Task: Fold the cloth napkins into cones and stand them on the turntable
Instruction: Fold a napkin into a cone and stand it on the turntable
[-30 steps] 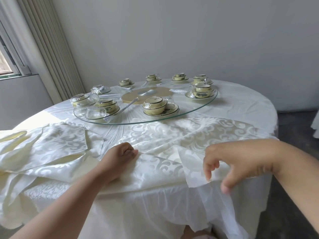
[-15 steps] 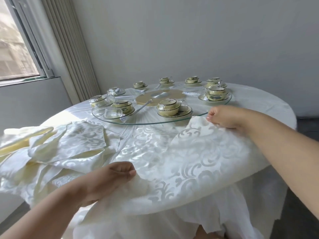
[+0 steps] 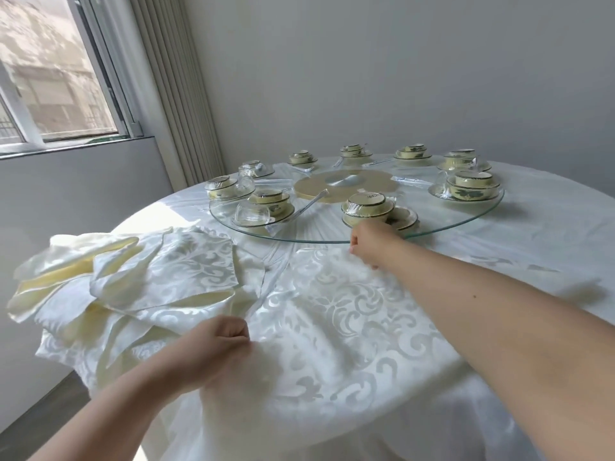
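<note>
White damask napkin (image 3: 332,314) spread flat on the near part of the round table (image 3: 549,234), over the white tablecloth, its near edge drooping past the table's rim. Left hand (image 3: 218,344) at the napkin's near-left corner, fingers curled into a fist and gripping the cloth there. Right hand (image 3: 372,242) stretched out to the napkin's far corner, fingers bent down and pinching the fabric, just beside the near rim of the glass turntable (image 3: 466,224). Right forearm lying diagonally above the napkin from near right to far centre. Heap of more napkins (image 3: 133,287) to the left, cream and white, loosely piled and partly hanging off the table's left edge, touching the spread napkin's left side. No folded cone visible on the turntable. On the glass, a ring of wrapped place settings: nearest bowl set (image 3: 369,207) sitting on its plate right behind the right hand, another bowl set (image 3: 472,186) at the far right, 1 more (image 3: 271,202) at the left with a clear glass dish (image 3: 252,214) in front of it, further small sets along the far rim, count not clear. Tan flower-shaped hub (image 3: 346,186) with a metal centre in the middle of the turntable. Window (image 3: 50,78) at the far left, vertical blinds (image 3: 179,88) beside it, plain grey wall (image 3: 399,68) behind the table.
</note>
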`<state>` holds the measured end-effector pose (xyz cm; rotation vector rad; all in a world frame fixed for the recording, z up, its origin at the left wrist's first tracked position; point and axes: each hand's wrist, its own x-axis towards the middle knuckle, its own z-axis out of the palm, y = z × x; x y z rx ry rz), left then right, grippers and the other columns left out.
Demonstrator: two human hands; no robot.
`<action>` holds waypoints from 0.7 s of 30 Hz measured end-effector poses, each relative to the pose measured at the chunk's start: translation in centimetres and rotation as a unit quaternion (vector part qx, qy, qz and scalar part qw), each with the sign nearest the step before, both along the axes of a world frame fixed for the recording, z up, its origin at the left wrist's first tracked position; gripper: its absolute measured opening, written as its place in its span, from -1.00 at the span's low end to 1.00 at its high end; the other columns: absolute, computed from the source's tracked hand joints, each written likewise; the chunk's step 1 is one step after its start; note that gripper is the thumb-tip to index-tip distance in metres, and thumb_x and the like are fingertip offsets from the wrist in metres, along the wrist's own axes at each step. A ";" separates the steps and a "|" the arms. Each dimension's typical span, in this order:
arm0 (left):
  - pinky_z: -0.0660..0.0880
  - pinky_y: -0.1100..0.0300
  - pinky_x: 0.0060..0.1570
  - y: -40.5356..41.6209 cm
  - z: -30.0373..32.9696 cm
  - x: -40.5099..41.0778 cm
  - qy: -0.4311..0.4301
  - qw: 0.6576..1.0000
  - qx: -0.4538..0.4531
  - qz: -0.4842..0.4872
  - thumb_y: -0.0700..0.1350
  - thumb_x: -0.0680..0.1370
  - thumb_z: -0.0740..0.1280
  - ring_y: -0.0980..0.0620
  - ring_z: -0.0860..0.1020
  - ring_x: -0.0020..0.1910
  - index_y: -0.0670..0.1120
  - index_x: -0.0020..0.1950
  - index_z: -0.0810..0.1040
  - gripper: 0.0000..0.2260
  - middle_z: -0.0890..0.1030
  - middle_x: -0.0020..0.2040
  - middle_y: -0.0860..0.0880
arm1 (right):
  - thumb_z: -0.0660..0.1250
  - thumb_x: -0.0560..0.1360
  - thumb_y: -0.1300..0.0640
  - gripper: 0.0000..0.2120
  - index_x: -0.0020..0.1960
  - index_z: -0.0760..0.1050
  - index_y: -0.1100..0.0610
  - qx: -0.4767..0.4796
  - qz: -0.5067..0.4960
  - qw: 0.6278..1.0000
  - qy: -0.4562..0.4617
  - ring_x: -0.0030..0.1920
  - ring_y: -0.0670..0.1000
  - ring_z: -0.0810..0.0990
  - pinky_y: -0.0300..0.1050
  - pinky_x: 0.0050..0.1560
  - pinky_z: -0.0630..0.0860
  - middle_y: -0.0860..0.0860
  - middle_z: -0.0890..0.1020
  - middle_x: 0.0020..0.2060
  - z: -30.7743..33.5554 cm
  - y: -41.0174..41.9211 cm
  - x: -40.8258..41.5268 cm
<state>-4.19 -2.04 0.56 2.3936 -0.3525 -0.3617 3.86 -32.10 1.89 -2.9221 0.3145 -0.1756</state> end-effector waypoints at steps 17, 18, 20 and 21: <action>0.40 0.20 -0.49 0.3 -0.7 2.9 0.043 0.993 -0.088 0.060 -0.09 0.39 0.53 -0.03 0.48 -0.45 -0.01 0.01 0.51 -0.72 0.61 -0.24 -0.12 | -0.02 0.62 -0.20 -0.40 0.54 0.07 0.11 -0.029 0.146 0.975 0.167 0.50 0.06 0.16 -0.07 0.42 0.13 0.04 0.16 0.53 -2.2 5.3 0.1; 0.39 0.20 -0.48 0.3 -1.0 3.0 0.025 0.995 -0.078 0.058 -0.10 0.39 0.52 0.01 0.47 -0.46 0.01 -0.01 0.51 -0.74 0.61 -0.23 -0.11 | -0.05 0.61 -0.23 -0.36 0.56 -0.01 0.11 -0.036 0.157 0.971 0.175 0.54 0.02 0.04 -0.07 0.48 0.03 0.02 0.04 0.55 -2.7 5.3 -0.1; 0.36 0.20 -0.44 0.4 -1.5 3.2 -0.010 0.995 -0.066 0.070 -0.11 0.41 0.50 0.06 0.45 -0.47 0.00 -0.05 0.53 -0.80 0.58 -0.27 -0.05 | -0.07 0.61 -0.25 -0.33 0.57 -0.12 0.10 -0.045 0.164 0.970 0.173 0.55 -0.04 -0.13 -0.06 0.52 -0.12 0.01 -0.10 0.56 -3.4 5.3 0.0; 0.36 0.19 -0.42 0.6 -1.7 3.4 -0.022 0.994 -0.067 0.078 -0.11 0.42 0.48 0.06 0.44 -0.47 -0.01 -0.06 0.53 -0.82 0.57 -0.29 -0.03 | -0.08 0.61 -0.25 -0.32 0.57 -0.14 0.10 -0.046 0.164 0.971 0.169 0.55 -0.04 -0.15 -0.06 0.52 -0.14 0.02 -0.12 0.56 -3.6 5.3 0.2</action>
